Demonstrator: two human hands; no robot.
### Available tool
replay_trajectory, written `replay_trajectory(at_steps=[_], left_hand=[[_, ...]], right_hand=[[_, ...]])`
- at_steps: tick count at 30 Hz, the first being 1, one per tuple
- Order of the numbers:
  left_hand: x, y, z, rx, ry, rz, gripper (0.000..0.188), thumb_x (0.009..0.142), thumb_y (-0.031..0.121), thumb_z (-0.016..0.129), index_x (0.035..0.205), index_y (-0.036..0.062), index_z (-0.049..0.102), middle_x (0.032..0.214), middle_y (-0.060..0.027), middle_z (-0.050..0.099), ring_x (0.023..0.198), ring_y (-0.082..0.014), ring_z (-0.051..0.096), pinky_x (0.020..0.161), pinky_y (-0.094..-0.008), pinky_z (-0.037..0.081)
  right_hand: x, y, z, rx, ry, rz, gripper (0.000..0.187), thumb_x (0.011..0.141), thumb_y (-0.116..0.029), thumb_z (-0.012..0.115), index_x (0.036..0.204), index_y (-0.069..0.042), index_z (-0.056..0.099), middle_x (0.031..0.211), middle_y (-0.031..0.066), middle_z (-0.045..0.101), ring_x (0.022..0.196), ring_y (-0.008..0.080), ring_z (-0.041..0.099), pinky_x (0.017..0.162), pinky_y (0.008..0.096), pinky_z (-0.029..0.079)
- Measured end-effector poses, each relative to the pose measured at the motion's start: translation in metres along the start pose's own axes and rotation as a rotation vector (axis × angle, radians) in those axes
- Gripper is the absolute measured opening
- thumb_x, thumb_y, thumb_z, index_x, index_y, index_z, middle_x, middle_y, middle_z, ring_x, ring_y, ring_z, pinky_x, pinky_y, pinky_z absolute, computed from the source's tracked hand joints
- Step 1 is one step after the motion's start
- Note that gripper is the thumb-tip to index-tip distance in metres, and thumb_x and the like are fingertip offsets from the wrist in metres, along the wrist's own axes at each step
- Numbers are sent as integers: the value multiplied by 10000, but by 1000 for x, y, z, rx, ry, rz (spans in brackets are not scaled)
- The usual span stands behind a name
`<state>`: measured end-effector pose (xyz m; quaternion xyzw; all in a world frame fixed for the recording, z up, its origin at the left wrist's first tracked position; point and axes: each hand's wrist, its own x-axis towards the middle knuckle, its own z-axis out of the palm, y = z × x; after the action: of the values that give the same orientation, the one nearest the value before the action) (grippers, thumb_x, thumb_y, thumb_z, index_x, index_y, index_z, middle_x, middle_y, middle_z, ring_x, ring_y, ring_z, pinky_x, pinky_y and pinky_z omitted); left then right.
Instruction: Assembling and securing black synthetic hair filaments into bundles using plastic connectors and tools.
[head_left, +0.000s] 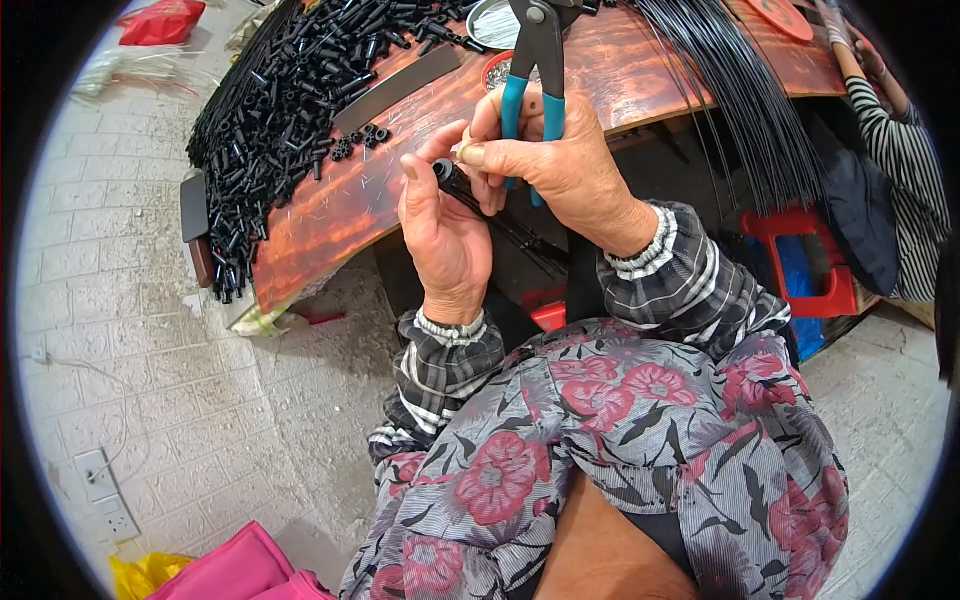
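My left hand [447, 245] is partly curled, its thumb up, around a black plastic tube piece [449, 176] with a round open end. Thin black rods [530, 243] trail from behind the hand toward my lap. My right hand [575, 165] grips a pair of pliers with teal handles [553, 115], their dark jaws pointing up and away from me. Its thumb and forefinger also pinch close to the left fingertips, beside the tube's open end; what they pinch is too small to make out.
On the wooden table [340, 215] lie a heap of black plastic tubes [290, 120], a flat dark bar [398, 90] and small black rings [365, 137]. Long black rods [730, 90] overhang its right edge. A red stool [800, 260] and another person's striped sleeve [905, 170] are at right.
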<state>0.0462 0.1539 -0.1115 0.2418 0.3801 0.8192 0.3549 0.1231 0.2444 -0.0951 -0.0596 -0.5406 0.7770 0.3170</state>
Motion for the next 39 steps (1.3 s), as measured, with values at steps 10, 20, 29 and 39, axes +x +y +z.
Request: replay_trajectory(at_steps=[10,20,29,39], left_hand=[[-1,0,3,31,25,-5,506,887,430,386,1028,-43,502,690,-55,494,578,-106,441,523,-224,347],[-1,1,-2,-3,-13,-1,507,890,427,381,1038,-44,497,691,-41,490,566,-103,434,515,-222,335],[-10,4,25,5,268,104,444,869,382,406,1023,-19,514,694,-26,497,515,-94,416,447,-225,315],[-6,18,-24,21,64,-56,643,877,536,272,995,-27,558,414,14,318,382,-69,242,384,-219,200]], right_hand=[[-1,0,-2,2,-12,-7,53,752,-13,585,759,8,537,608,53,547,495,125,546,447,227,464],[1,3,-3,33,-48,-12,66,749,6,591,763,15,528,635,69,552,520,140,566,456,243,482],[14,0,-2,-756,-138,-781,89,708,75,533,772,13,524,651,32,560,534,104,555,517,233,463],[5,-29,-18,-1137,-329,-220,132,747,-132,606,747,-4,571,598,90,562,572,223,565,497,336,386]])
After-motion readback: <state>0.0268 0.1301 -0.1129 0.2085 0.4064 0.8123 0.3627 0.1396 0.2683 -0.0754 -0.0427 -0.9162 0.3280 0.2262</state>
